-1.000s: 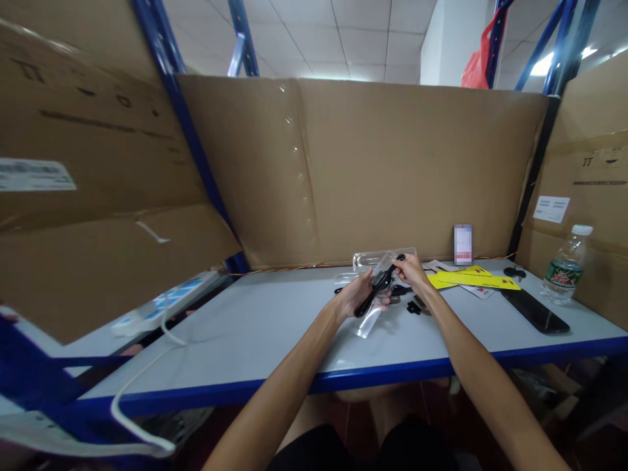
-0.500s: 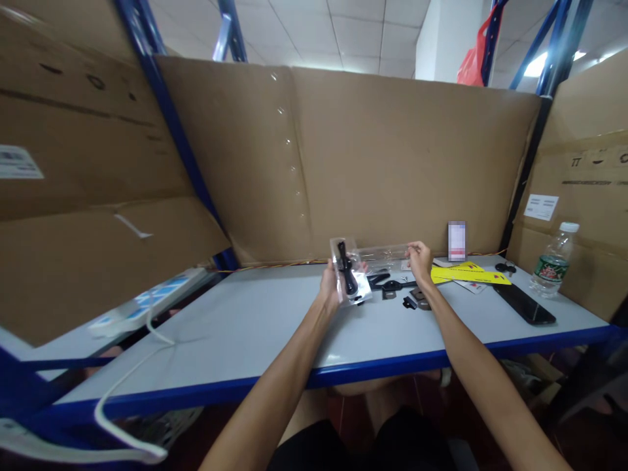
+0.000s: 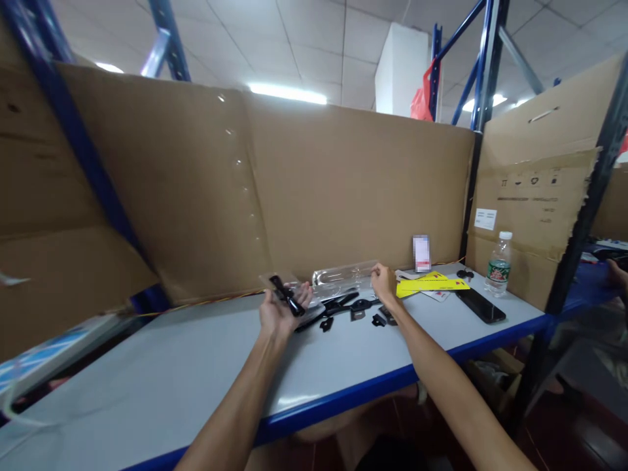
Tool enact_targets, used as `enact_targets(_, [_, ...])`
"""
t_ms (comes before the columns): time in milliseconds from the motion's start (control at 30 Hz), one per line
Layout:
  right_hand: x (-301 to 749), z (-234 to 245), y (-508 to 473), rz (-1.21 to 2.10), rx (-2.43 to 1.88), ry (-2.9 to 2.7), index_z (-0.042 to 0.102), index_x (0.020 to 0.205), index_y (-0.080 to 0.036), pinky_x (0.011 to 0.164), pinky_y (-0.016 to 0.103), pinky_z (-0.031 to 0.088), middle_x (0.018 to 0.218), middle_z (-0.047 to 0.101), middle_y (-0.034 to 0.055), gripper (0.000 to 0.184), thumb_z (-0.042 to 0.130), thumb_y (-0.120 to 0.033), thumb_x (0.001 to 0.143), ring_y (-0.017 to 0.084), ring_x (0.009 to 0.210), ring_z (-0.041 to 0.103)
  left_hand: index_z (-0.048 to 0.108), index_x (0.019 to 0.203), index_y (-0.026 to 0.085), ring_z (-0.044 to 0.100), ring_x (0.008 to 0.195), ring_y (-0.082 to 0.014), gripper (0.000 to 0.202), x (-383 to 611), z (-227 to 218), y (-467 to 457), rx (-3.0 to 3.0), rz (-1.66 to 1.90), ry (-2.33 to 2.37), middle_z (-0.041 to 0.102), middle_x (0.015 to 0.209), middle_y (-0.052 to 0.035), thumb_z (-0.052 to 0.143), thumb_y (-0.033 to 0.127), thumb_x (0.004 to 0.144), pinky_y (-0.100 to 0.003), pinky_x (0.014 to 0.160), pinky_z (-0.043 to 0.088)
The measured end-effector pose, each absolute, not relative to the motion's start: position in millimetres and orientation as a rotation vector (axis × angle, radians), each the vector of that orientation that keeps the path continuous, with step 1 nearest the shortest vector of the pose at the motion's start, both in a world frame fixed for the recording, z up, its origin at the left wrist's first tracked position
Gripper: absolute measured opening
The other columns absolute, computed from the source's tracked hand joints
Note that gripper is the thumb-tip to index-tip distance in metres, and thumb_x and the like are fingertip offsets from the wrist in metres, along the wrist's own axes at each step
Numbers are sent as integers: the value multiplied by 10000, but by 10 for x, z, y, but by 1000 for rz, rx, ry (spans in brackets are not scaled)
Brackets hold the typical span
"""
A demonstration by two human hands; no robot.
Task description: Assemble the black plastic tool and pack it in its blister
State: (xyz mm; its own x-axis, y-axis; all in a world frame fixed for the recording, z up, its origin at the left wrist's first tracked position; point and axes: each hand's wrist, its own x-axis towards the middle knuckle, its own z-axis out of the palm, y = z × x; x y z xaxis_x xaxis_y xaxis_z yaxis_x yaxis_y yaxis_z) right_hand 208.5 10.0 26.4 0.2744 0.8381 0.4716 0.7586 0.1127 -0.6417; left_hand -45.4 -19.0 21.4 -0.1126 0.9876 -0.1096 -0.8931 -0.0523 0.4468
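Observation:
My left hand (image 3: 279,317) is palm up with its fingers partly curled, holding a small clear plastic bag with a bundled black cord (image 3: 288,297) inside. The fingers of my right hand (image 3: 384,282) are closed, pinching the right end of a long clear plastic sleeve (image 3: 338,276). That sleeve stretches leftward, just above the far part of the table. Below and between my hands lie long black strap-like parts (image 3: 338,302), a round black piece (image 3: 362,305) and a small black clip (image 3: 378,320). Another small black bracket (image 3: 326,324) sits nearer my left hand.
Yellow printed cards (image 3: 432,285), a black phone (image 3: 481,305) and a water bottle (image 3: 498,265) are to the right. A lit phone screen (image 3: 421,254) leans against the cardboard wall (image 3: 353,190). A blue edge (image 3: 343,396) borders the table's front.
The view has swung right. My left hand has turned palm up and lowered, tilting the bag with the cord. My right hand still pinches the clear sleeve.

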Motion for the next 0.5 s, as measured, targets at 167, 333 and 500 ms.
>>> enact_targets(167, [2037, 267, 58, 110, -1598, -1526, 736, 993, -251, 803, 247, 447, 972, 767, 21, 253, 515, -157, 914, 185, 929, 676, 574, 888, 157, 708, 965, -290, 516, -494, 214, -219, 259, 1595, 521, 688, 1069, -195, 289, 571, 1005, -416, 707, 617])
enact_targets(333, [2009, 244, 34, 90, -1594, -1565, 736, 1000, -260, 815, 247, 455, 1014, 765, 18, 261, 513, -153, 915, 179, 931, 678, 573, 886, 154, 704, 911, -269, 471, -520, 185, -200, 243, 1602, 503, 691, 994, -166, 310, 525, 1010, -388, 664, 624])
enact_targets(500, [2024, 226, 52, 82, -1638, -1586, 736, 1012, -270, 804, 251, 457, 1001, 764, 22, 261, 510, -171, 925, 185, 934, 684, 557, 867, 158, 704, 854, -249, 455, -541, 174, -184, 177, 1621, 520, 683, 964, -144, 300, 504, 1014, -372, 635, 620])
